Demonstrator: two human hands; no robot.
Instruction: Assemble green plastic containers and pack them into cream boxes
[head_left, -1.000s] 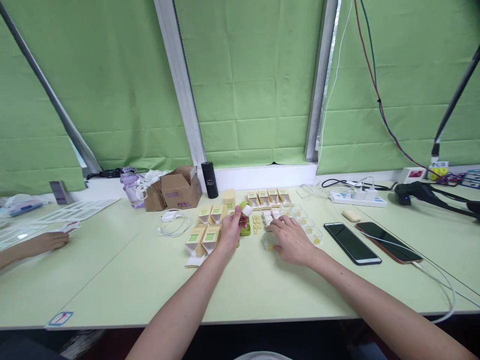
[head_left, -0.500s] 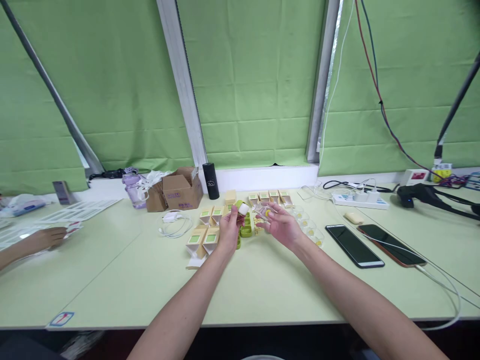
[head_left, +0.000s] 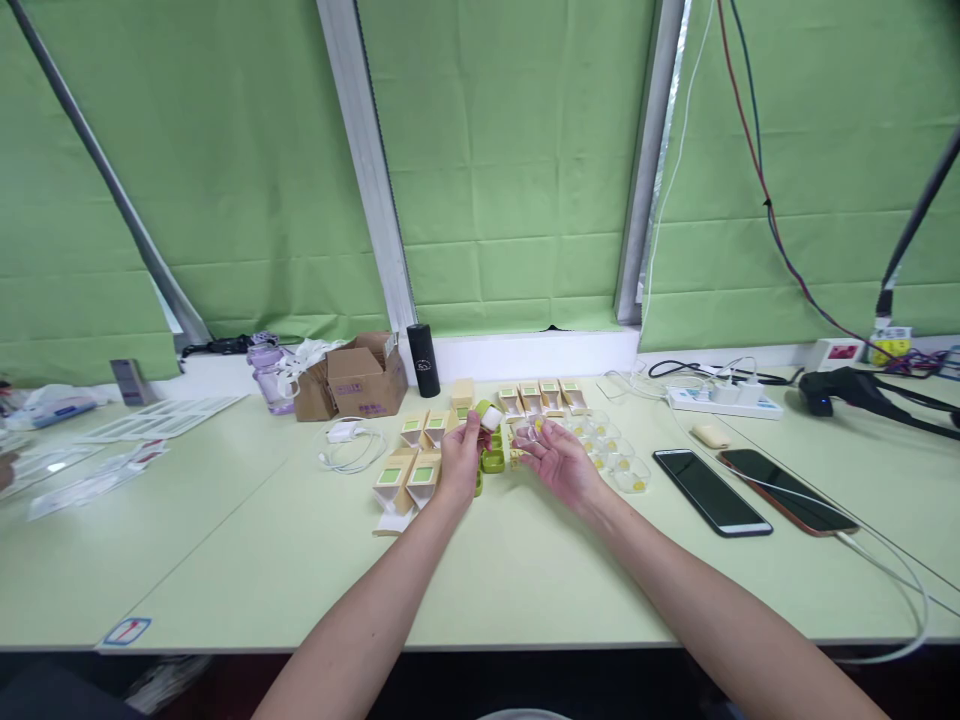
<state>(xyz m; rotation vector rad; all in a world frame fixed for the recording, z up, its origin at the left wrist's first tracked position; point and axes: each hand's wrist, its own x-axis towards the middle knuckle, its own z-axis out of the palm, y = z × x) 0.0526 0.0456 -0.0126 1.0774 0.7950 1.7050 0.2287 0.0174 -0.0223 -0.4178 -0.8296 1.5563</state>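
My left hand is closed on a small green-and-white container, held tilted above the table. To its right, my right hand pinches a clear plastic piece with a yellow spot; its lower fingers are loosely curled. A small gap separates the two held pieces. Below and between the hands stand several green containers, partly hidden by my left hand. Right of my right hand are clear cups with yellow spots. Beige cartons with green windows stand beside my left hand.
More small cartons line the back. Behind are a cardboard box, a black cylinder and a purple bottle. A white charger lies left; two phones and a power strip lie right.
My right hand has shifted slightly down and left, its fingers more curled around the clear piece. At far left, another person's hand has drawn back almost out of view, leaving a clear packet on the table.
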